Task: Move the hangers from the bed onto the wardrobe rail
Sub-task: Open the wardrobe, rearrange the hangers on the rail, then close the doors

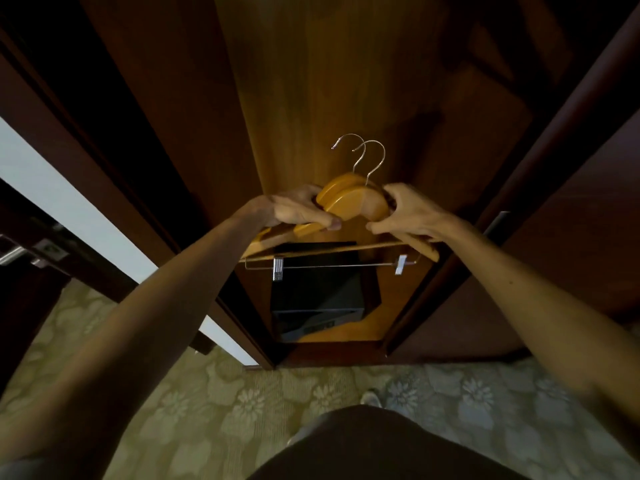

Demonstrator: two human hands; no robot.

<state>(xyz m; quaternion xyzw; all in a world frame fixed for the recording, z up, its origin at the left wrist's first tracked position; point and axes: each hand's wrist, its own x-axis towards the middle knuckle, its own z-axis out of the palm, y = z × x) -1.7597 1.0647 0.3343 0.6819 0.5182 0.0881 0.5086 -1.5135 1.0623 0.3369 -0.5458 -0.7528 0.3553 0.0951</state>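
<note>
Two light wooden hangers (353, 200) with metal hooks (369, 157) are held together in front of the open wardrobe (311, 81). My left hand (298, 211) grips their left shoulder and my right hand (405, 214) grips the right shoulder. Both hooks point up and curl left. A metal clip bar (332, 266) with two clips hangs under the hangers. The wardrobe rail is not in view, and neither is the bed.
A black safe (317, 296) sits on the wardrobe's floor below the hangers. Dark wooden wardrobe doors (571, 237) stand open on both sides. A door with a metal handle (14, 254) is at the far left. Patterned carpet (207, 410) covers the floor.
</note>
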